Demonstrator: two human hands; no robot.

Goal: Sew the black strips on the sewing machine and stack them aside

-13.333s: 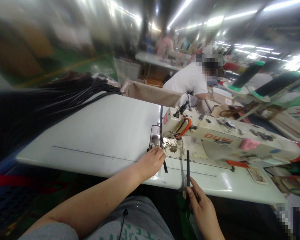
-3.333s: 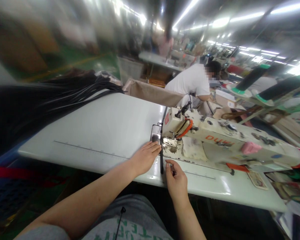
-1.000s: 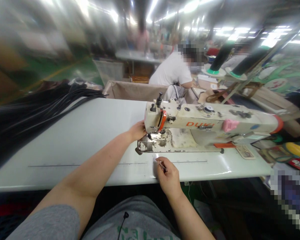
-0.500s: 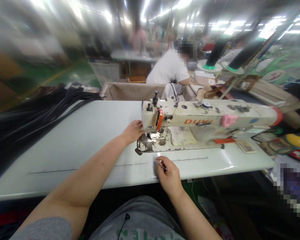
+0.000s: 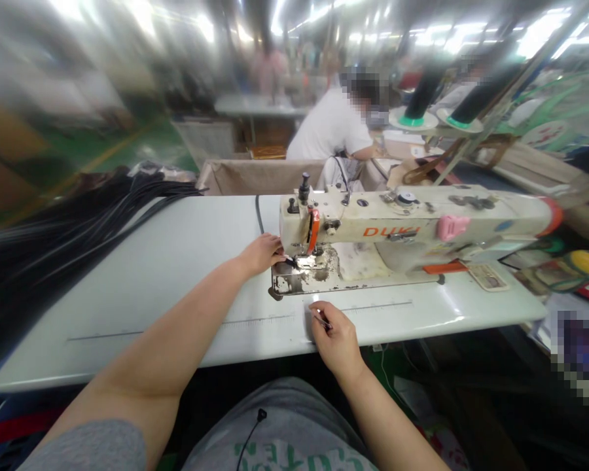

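My left hand [image 5: 261, 254] is beside the needle end of a white sewing machine [image 5: 397, 222], fingers closed on a black strip [image 5: 259, 214]. The strip runs back from the hand to the far table edge, and a short dark end of it shows by the presser foot [image 5: 308, 260]. In front of the machine bed, my right hand [image 5: 338, 335] is curled round a small slim metal tool [image 5: 322, 319], its kind mostly hidden by the fingers. That hand rests over the printed ruler line [image 5: 255, 320] near the front edge.
A heap of long black strips [image 5: 93, 235] covers the table's left side. Behind the table stands a fabric-lined bin [image 5: 265, 176], with a person in white [image 5: 319, 131] bent over beyond it. Thread cones [image 5: 422, 98] stand at the back right.
A black strip now shows behind my left hand, with its end by the presser foot. My right hand has barely moved, still round the metal tool. The view has shifted slightly.
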